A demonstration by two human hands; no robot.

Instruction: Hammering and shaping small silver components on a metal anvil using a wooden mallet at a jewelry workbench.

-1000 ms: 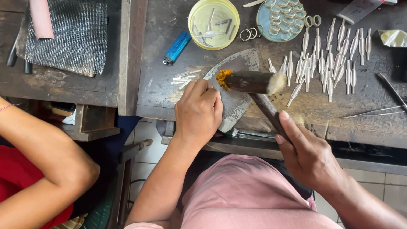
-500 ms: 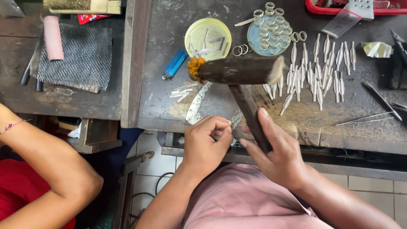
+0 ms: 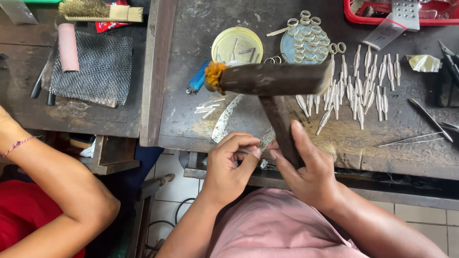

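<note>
Down at the near edge of the bench, the right hand [image 3: 311,177] is wrapped around the dark handle of a wooden mallet [image 3: 272,81], thumb lying along the shaft, fingers closed round it. The mallet's thick round head sits raised above the bench top, crosswise, with a frayed orange tuft at its left end. Just beside it, the left hand [image 3: 229,165] has thumb and fingers pinched together on a small metal piece [image 3: 264,142]; the fingertips of both hands nearly meet there, and how much of the piece is covered cannot be told.

Under the mallet lies a curved steel plate [image 3: 224,122], with a few thin metal strips [image 3: 208,107] to its left. Beyond these stand a blue lighter [image 3: 197,82] and a yellow round lid [image 3: 237,45] with slim bits in it. To the right, a blue dish [image 3: 302,44] carries small rings, and rows of silver tapered pieces [image 3: 363,88] spread over the dark bench [image 3: 181,38]. Tweezers [image 3: 420,131] lie far right, a red tray [image 3: 354,16] at the top corner.

On the neighbouring bench to the left rest a wire mesh pad [image 3: 91,69], a pink roll [image 3: 68,47] and a wire brush [image 3: 98,10]. Another person's arm [image 3: 52,177], with a thread bracelet, reaches in at lower left.
</note>
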